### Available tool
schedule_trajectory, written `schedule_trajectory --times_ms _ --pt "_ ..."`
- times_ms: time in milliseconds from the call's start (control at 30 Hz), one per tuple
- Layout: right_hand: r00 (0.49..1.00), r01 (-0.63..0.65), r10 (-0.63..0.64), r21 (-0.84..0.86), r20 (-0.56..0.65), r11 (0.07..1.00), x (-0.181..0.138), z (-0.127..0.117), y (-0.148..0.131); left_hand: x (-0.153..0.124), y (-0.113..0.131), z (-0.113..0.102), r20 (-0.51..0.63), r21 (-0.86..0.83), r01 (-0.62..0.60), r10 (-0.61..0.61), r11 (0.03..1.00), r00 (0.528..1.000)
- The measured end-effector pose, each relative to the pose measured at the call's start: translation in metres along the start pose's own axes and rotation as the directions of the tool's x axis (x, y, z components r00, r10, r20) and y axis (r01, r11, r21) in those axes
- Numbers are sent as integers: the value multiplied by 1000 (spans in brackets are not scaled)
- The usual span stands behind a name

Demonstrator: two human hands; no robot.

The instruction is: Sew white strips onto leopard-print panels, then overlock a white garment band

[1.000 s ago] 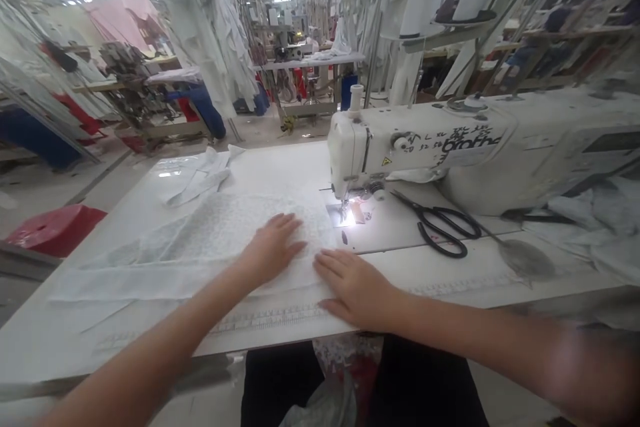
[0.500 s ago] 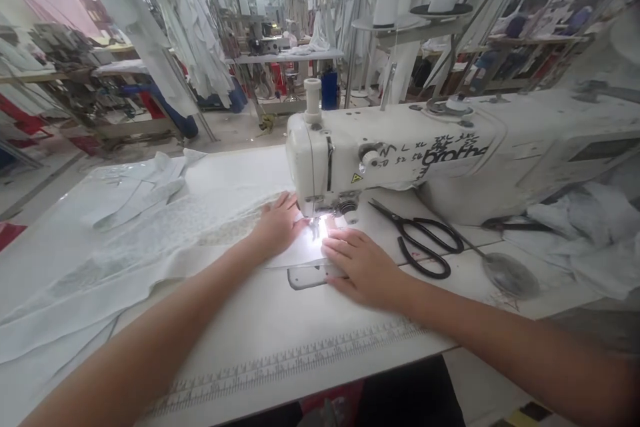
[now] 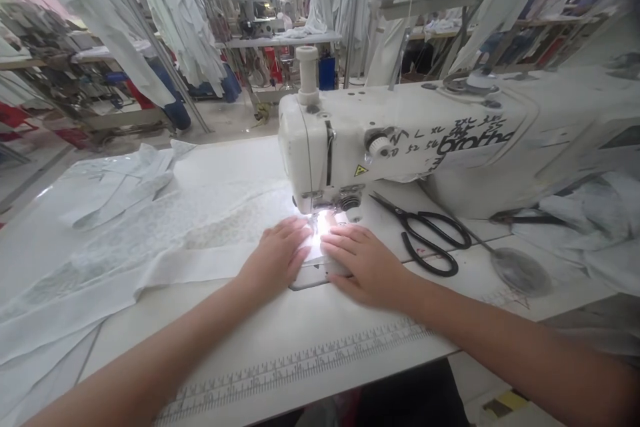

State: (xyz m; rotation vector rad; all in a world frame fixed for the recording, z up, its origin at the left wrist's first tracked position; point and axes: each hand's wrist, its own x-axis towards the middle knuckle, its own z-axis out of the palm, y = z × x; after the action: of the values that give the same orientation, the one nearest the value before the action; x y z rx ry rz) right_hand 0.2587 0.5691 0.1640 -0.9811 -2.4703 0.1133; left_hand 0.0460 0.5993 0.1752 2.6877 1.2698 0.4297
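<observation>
A white sewing machine (image 3: 400,140) stands on a white table (image 3: 280,340). White patterned fabric (image 3: 165,240) lies spread from the left up to the lit needle area (image 3: 320,223). My left hand (image 3: 277,257) rests flat on the fabric just left of the needle, fingers stretched out. My right hand (image 3: 367,263) lies flat just right of the needle, fingers together and extended, pressing the fabric's edge. Neither hand grips anything.
Black scissors (image 3: 430,237) lie right of my right hand, a spoon-shaped metal tool (image 3: 515,267) beyond them. Loose white fabric pieces (image 3: 125,177) sit at the table's far left, more cloth (image 3: 595,220) at the right. A printed ruler (image 3: 300,367) runs along the front edge.
Both hands moved from the near fabric edge up to the needle, carrying the fabric under the presser foot; in the last half second the left hand drew slightly back toward me.
</observation>
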Motion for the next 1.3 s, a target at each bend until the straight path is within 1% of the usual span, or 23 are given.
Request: schedule_trajectory --times_ms 133,433,867,967,1100,1200,1300 --pt "999 -44 44 -13 25 999 1 0 0 5 -1 0 -19 0 0 0 1000 1000" --pt "996 -69 70 -19 56 997 4 0 1 5 -4 0 -31 -25 -41 41 999 999" --pt "997 -61 61 -7 36 998 4 -1 2 7 -11 -1 -30 -21 -84 84 996 996" --pt "999 -33 33 -8 29 999 1 -1 1 5 -11 -3 -37 -18 -130 129 991 991" --pt "998 46 -45 -18 46 999 -5 -5 -4 0 -9 -10 24 -100 -226 229 969 973" --pt "998 48 -47 -29 49 998 -7 -6 -6 -1 -9 -13 58 -151 -218 229 964 972" --pt "998 48 -47 -24 33 999 -7 -4 -5 3 -13 -15 65 -146 -209 220 967 973"
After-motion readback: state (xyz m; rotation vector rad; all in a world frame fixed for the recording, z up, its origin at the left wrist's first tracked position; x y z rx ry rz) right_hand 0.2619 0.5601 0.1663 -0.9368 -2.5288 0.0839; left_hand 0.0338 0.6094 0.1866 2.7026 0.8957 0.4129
